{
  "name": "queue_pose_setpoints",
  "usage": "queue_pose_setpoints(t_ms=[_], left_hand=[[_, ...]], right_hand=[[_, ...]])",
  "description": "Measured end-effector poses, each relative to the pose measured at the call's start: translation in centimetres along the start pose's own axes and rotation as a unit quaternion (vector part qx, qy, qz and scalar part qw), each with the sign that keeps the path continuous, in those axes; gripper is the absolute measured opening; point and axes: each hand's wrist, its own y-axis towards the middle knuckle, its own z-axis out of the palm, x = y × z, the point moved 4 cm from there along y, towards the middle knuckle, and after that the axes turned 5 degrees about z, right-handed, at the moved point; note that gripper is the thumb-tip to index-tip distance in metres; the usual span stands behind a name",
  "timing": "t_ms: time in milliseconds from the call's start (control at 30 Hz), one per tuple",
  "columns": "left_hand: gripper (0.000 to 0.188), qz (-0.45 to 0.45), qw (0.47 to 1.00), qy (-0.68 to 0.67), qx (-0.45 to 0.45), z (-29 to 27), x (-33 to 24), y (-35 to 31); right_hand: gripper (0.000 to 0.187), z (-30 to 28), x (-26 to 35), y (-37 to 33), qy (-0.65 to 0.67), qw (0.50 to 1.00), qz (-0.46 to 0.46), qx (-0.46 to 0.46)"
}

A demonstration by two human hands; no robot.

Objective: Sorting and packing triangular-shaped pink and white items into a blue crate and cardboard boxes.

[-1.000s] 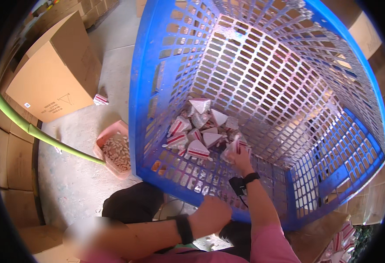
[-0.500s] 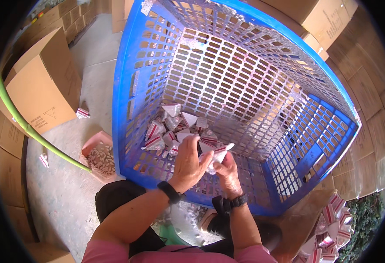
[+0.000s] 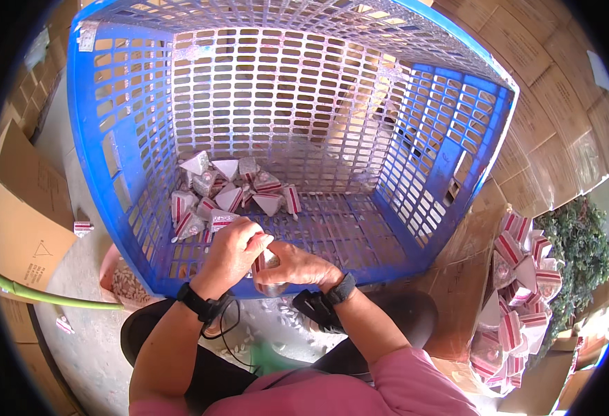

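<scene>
In front of the blue crate (image 3: 179, 283) I hold a small wedge (image 3: 263, 262) shaped like a cake slice, white and silvery with dark red stripes. My right hand (image 3: 299, 266) curls round it, thumb on top and fingers partly out of sight. My left hand (image 3: 227, 255) pinches at its upper edge, thumb and fingers pressed together; what exactly the fingertips grip is hidden. Beyond my hands, several similar wedges (image 3: 229, 197) lie in a loose pile on the left part of the crate's floor.
At my right, a cardboard box (image 3: 450, 298) stands beside a heap of wedges (image 3: 519, 298); green foliage (image 3: 581, 249) lies past it. A pink basket (image 3: 129, 286) of white bits sits left of the crate. Brown cartons (image 3: 30, 201) stand on both sides. A green hose (image 3: 58, 297) crosses the left.
My view has turned, so the crate sits farther left and the right-hand heap shows more. My hands have drawn closer together and nearer the crate's front edge, the held wedge now more covered.
</scene>
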Motion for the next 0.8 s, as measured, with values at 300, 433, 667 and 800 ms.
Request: queue_pose_setpoints(t_ms=[300, 433, 667, 800], left_hand=[[0.03, 0.115, 0.985, 0.086, 0.094, 0.3, -2.3, -1.0], [0.035, 0.086, 0.983, 0.032, 0.157, -0.3, -2.5, -1.3], [0.038, -0.03, 0.976, -0.045, 0.209, 0.6, 0.5, -1.8], [0.043, -0.192, 0.939, -0.185, 0.215, 0.4, 2.0, -2.4]], right_hand=[[0.041, 2.0, -1.2, -1.1, 0.095, 0.99, 0.029, 0.104], [0.039, 2.8, 0.1, -1.4, 0.058, 0.985, 0.036, 0.159], [0.04, 2.2, -1.8, 0.8, -0.029, 0.972, 0.091, 0.214], [0.041, 2.5, -1.7, 1.9, -0.043, 0.962, 0.088, 0.253]])
